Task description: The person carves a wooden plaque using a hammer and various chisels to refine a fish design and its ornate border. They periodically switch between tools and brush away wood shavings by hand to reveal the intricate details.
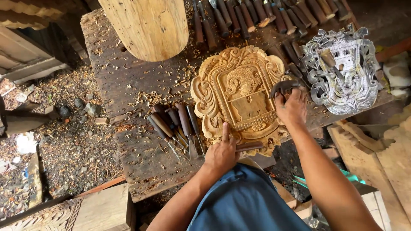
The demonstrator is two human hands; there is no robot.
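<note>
Two rows of chisels flank the carved panel.

Silver-painted carved crest on table, right; log end at top; row of dark-handled chisels behind.

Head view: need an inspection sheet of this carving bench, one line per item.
Surface: worn wooden workbench, strewn with shavings.
Job's things: carved wooden panel, lying flat; wooden-handled chisel across its lower edge.
Clutter: chisels left of panel, chisel row at far edge, grey ornate plaque, log end.
Hands: left hand on chisel; right hand grips a dark curved tool.
Cables: nothing seen.
Surroundings: littered dirt floor, carved timber.
</note>
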